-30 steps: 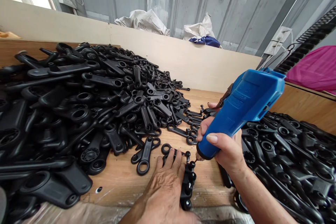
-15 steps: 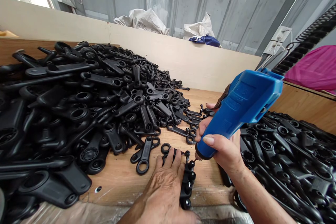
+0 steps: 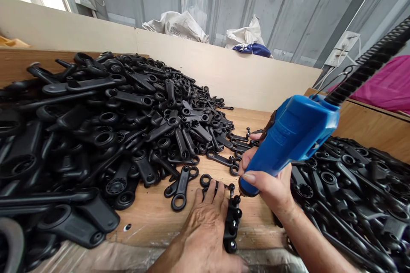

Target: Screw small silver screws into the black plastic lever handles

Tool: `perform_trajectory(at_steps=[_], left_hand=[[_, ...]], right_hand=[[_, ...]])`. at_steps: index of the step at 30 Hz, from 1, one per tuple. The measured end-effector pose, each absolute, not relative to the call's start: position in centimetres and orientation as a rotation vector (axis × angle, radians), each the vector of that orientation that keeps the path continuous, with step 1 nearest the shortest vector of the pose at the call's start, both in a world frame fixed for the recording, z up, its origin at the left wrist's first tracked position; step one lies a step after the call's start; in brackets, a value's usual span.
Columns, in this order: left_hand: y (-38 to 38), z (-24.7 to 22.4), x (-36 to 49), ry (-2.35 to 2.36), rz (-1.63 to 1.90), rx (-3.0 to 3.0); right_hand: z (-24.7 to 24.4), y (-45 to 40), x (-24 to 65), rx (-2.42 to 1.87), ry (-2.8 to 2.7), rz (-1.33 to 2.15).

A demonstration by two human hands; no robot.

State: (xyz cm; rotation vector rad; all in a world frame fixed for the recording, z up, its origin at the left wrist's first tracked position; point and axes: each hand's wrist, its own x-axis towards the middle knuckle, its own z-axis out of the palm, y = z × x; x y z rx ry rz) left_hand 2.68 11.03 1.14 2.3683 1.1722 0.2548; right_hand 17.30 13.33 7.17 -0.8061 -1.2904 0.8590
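My right hand (image 3: 272,183) is wrapped round a blue power tool (image 3: 288,132), which tilts down to the left. Its tip is close to the ball-shaped ends of a row of black parts (image 3: 231,226); whether they touch is hard to tell. My left hand (image 3: 206,222) lies palm down over these black parts, fingers stretched forward, its right side against the row. Beyond its fingertips is a black ring end (image 3: 205,180). Two crossed black arms (image 3: 181,187) lie just left of the fingers.
A large heap of black arms (image 3: 128,123) covers the left side. Another heap (image 3: 349,192) fills the right. A pale board (image 3: 224,68) stands at the back, with white bags (image 3: 179,25) behind it. A black coiled hose (image 3: 368,62) runs from the tool to the upper right.
The blue tool has lowered slightly and shifted a little left at its top end. The view has moved slightly. My left hand stays on the black parts.
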Motion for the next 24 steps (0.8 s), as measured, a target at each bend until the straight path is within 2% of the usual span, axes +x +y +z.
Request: perform_trajectory(at_steps=[7,13,24], left_hand=[[10.7,1.2,2.5,1.199,0.208,2.314],[10.6,2.1,2.8,1.2,0.157,2.382],[10.7,0.9,2.9,1.223,0.246,2.356]], right_hand=[[7.1,12.1,16.7,-0.807,-1.445,0.767],[8.1,11.2,17.6,-0.746,-1.035,0.659],[8.5,10.8,17.8,-0.734,-1.064,0.795]])
